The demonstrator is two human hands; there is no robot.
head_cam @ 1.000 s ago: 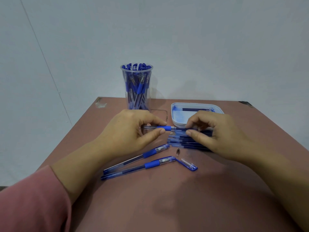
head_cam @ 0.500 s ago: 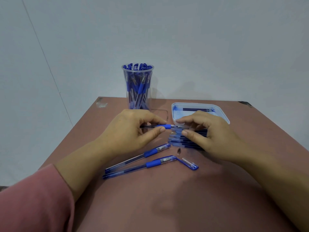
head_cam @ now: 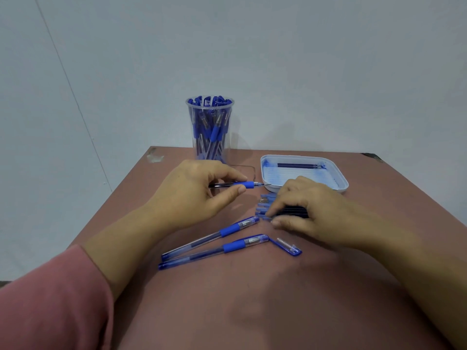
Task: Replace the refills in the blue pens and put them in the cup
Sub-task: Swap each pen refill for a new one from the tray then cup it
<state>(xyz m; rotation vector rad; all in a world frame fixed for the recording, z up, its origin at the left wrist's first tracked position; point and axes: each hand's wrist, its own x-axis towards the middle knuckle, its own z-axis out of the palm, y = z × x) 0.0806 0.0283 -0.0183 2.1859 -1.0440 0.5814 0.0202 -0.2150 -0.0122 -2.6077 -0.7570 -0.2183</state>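
Pink fabric of a sleeve [head_cam: 50, 299] fills the near left corner of the view, over the reddish-brown tabletop [head_cam: 252, 311]. From it the left hand [head_cam: 192, 195] reaches towards the middle of the table, thumb and forefinger pinching a clear-barrelled pen with a blue rubber grip [head_cam: 246, 184]. That pen is held level above the surface, its bare tip pointing right towards the tray.

Behind this hand, at the far edge nearer the far left corner, stands a tall clear plastic cup [head_cam: 209, 127], upright and crowded with blue pens.

Nearer the front, two more clear blue-grip pens lie on the table side by side, the farther one [head_cam: 212, 234] and the nearer one [head_cam: 214, 250], both slanting up to the right. A loose blue-and-clear pen cap [head_cam: 285, 246] lies touching the tip of the nearer pen.

Just right of centre is a small pile of dark blue refills [head_cam: 265, 205], lying level. The right hand [head_cam: 310, 208] covers most of it, fingers curled down and fingertips on the refills; motion blur hides whether it grips one. The two hands are apart.

Beyond the right hand, towards the far right corner, sits a shallow white plastic tray [head_cam: 338, 178] smeared with blue ink, with a few dark refills [head_cam: 298, 164] along its far side.
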